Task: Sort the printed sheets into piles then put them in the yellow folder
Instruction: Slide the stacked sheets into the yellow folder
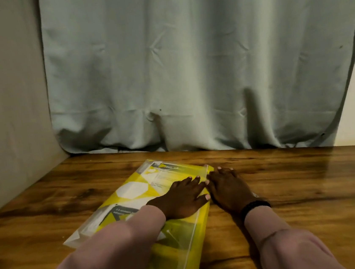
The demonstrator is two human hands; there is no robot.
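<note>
L hand (pixel 185 198) flat on yellow folder (pixel 180 242), R hand (pixel 228 189) flat beside it, fingers straight, wood table (pixel 310 185)

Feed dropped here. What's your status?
Left hand flat on yellow folder; right hand flat beside its edge. Printed sheets inside. Nothing in the way.

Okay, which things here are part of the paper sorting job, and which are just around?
Job: yellow folder with printed sheets showing through it; left hand flat on it; right hand beside its edge.
Just around: wooden table, curtain, black wristband.
</note>
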